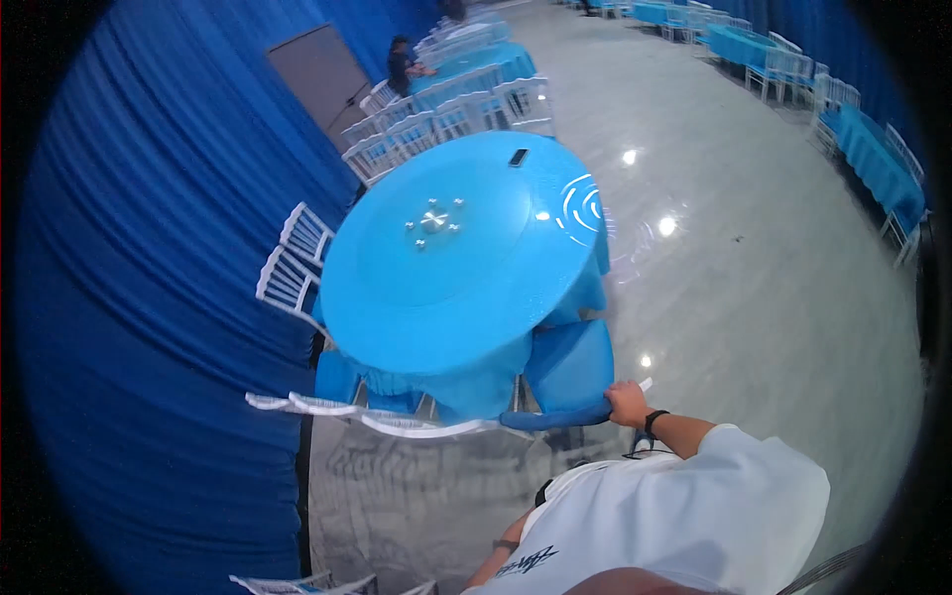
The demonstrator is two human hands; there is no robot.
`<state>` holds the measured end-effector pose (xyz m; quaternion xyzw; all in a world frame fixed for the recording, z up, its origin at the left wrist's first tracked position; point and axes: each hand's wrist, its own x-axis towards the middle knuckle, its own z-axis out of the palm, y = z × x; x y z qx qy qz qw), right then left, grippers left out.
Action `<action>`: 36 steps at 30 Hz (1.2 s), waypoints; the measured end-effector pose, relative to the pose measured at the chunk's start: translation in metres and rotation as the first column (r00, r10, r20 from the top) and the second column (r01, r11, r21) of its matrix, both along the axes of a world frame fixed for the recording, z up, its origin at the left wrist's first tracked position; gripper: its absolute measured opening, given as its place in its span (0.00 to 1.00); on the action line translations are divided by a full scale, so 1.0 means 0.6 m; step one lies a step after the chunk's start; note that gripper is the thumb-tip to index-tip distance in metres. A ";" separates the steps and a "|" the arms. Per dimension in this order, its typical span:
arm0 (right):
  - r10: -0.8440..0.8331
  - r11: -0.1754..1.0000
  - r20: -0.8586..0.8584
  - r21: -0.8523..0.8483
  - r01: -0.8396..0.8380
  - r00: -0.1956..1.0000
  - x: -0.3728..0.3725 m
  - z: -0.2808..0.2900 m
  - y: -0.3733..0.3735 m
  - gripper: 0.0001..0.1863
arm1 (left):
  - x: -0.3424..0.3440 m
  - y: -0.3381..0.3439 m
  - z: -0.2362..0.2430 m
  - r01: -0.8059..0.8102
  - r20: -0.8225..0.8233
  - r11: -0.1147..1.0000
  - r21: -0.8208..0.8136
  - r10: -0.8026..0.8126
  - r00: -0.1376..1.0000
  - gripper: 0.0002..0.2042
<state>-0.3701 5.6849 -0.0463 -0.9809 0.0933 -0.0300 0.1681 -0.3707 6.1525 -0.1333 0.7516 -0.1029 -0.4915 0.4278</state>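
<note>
My right hand (625, 402), with a dark band on the wrist, is closed on the top rail of a chair back at the near side of the round table, where a long blue piece (555, 416) lies along the rail. The chair's blue seat (570, 362) faces the table (446, 307), which has a light-blue cloth. A dark phone (518, 158) lies near its far edge, and a metal centrepiece (433, 222) stands in the middle. My left forearm (496, 560) runs out of the lower edge; that hand is not visible.
White chairs (295, 268) stand around the table beside a blue curtain (149, 297). A person (402, 64) is at a farther table (496, 64). Along the right wall stand more blue-clothed tables (873, 159) with chairs. Glossy grey floor (734, 307) runs between the rows. More chairs (297, 585) are at the bottom left.
</note>
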 end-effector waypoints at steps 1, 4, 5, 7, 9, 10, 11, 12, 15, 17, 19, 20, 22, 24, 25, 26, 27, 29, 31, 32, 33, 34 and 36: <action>0.026 1.000 -0.027 0.006 -0.026 0.999 0.001 0.003 -0.002 0.16 | -0.007 -0.016 0.002 -0.016 0.003 1.000 0.000 0.016 1.000 0.18; 0.073 0.997 -0.040 -0.014 -0.074 0.997 0.000 0.004 -0.013 0.20 | -0.030 -0.053 -0.001 -0.068 0.007 0.998 -0.001 0.068 0.998 0.19; 0.110 0.994 -0.015 -0.001 -0.110 0.994 -0.006 0.001 -0.020 0.18 | -0.039 -0.069 -0.003 -0.080 0.010 0.997 -0.004 0.080 0.997 0.19; 0.125 0.992 -0.013 -0.014 -0.125 0.992 -0.006 -0.007 -0.028 0.18 | -0.040 -0.092 -0.003 -0.111 0.031 0.994 -0.022 0.111 0.993 0.19; 0.098 0.995 0.030 0.023 -0.098 0.995 -0.004 -0.009 -0.028 0.18 | -0.031 -0.110 -0.012 -0.140 0.053 0.990 -0.023 0.141 0.989 0.19; 0.119 0.991 0.007 0.056 -0.120 0.993 -0.001 -0.004 -0.028 0.19 | -0.031 -0.115 -0.017 -0.152 0.070 0.988 -0.024 0.153 0.986 0.20; 0.114 0.992 0.029 0.041 -0.115 0.993 0.001 -0.008 -0.027 0.19 | -0.024 -0.121 -0.026 -0.161 0.089 0.987 -0.024 0.163 0.983 0.20; 0.120 0.992 0.048 0.026 -0.121 0.992 0.003 -0.016 -0.029 0.19 | -0.020 -0.124 -0.037 -0.169 0.110 0.985 -0.019 0.170 0.979 0.20; 0.212 0.977 0.032 0.017 -0.212 0.977 0.006 0.006 -0.025 0.19 | -0.041 -0.124 -0.083 -0.214 0.172 0.977 0.023 0.207 0.963 0.21; 0.266 0.961 0.073 0.054 -0.270 0.961 0.007 0.011 -0.032 0.18 | -0.078 -0.126 -0.119 -0.251 0.224 0.965 0.081 0.228 0.948 0.21; 0.353 0.921 0.106 0.138 -0.365 0.930 0.003 0.013 -0.035 0.19 | -0.115 -0.120 -0.193 -0.227 0.316 0.955 0.192 0.158 0.935 0.21; 0.344 0.912 0.128 0.188 -0.363 0.930 -0.002 0.012 -0.041 0.20 | -0.128 -0.122 -0.201 -0.174 0.407 0.951 0.256 0.057 0.912 0.21; 0.301 0.941 0.251 0.079 -0.330 0.920 -0.001 -0.051 -0.107 0.24 | -0.069 -0.163 -0.154 0.042 0.167 0.915 0.401 -0.118 0.979 0.17; 0.102 0.993 -0.137 -0.045 -0.109 0.985 0.015 -0.084 -0.132 0.36 | -0.078 -0.188 -0.041 -0.108 0.278 0.959 0.264 0.032 0.960 0.16; 0.220 0.974 0.035 -0.054 -0.218 0.975 0.018 -0.153 -0.187 0.32 | -0.086 -0.202 0.043 -0.194 0.374 0.968 0.159 0.122 0.919 0.15; 0.212 0.976 0.023 -0.064 -0.210 0.977 0.021 -0.151 -0.190 0.31 | -0.108 -0.208 0.132 -0.276 0.461 0.959 0.070 0.214 0.861 0.15; 0.235 0.971 0.029 -0.050 -0.234 0.972 0.030 -0.139 -0.165 0.31 | -0.134 -0.207 0.228 -0.349 0.550 0.937 -0.010 0.296 0.781 0.14; 0.300 0.952 0.023 -0.060 -0.299 0.954 0.054 -0.137 -0.143 0.31 | -0.188 -0.214 0.305 -0.485 0.620 0.870 -0.088 0.429 0.657 0.14; 0.352 0.934 0.015 -0.066 -0.350 0.936 0.075 -0.130 -0.120 0.30 | -0.229 -0.242 0.213 -0.668 0.676 0.734 -0.123 0.555 0.485 0.14; 0.364 0.929 0.011 -0.073 -0.362 0.931 0.080 -0.127 -0.110 0.30 | -0.237 -0.248 0.181 -0.769 0.722 0.611 -0.186 0.616 0.314 0.15; 0.353 0.933 0.010 -0.084 -0.351 0.936 0.081 -0.129 -0.112 0.29 | -0.224 -0.253 0.202 -0.787 0.744 0.583 -0.204 0.614 0.262 0.12; 0.343 0.936 0.010 -0.092 -0.341 0.939 0.082 -0.129 -0.112 0.29 | -0.216 -0.248 0.230 -0.795 0.742 0.574 -0.195 0.616 0.262 0.12; 0.336 0.937 0.013 -0.102 -0.333 0.942 0.085 -0.128 -0.110 0.29 | -0.203 -0.219 0.289 -0.794 0.695 0.522 -0.313 0.695 0.183 0.10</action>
